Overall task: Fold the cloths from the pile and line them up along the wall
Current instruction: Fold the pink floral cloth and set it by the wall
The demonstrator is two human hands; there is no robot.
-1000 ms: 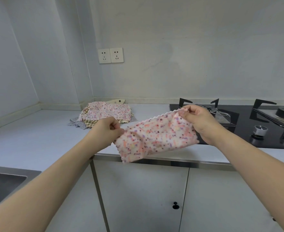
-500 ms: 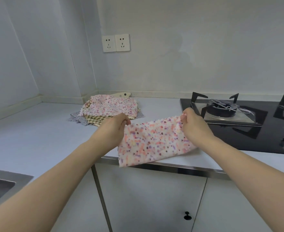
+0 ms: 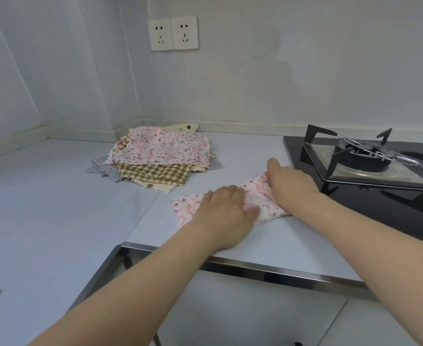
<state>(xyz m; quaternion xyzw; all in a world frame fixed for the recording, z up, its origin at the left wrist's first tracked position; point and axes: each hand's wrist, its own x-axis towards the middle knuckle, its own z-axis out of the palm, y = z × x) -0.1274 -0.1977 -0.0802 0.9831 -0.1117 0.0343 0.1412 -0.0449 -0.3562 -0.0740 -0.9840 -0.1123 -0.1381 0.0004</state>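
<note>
Both hands, left hand (image 3: pixel 226 208) and right hand (image 3: pixel 290 186), press flat-fingered on the floral cloth (image 3: pixel 257 198) just left of the stove (image 3: pixel 370 166); soft, light fabric, best pinched at corners.

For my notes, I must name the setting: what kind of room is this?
Most likely a home kitchen: a gas stove is set into the countertop, with cabinet doors below and wall sockets above.

I see the pile of cloths (image 3: pixel 163 156) at the back of the desk (image 3: pixel 55 208) near the wall corner, under the sockets (image 3: pixel 172 33). One folded cloth (image 3: pixel 260 196) lies nearer the front edge, between pile and gas hob (image 3: pixel 370 166) on the right, with both my hands, left hand (image 3: pixel 226 216) and right hand (image 3: pixel 290 186), on it.
</note>
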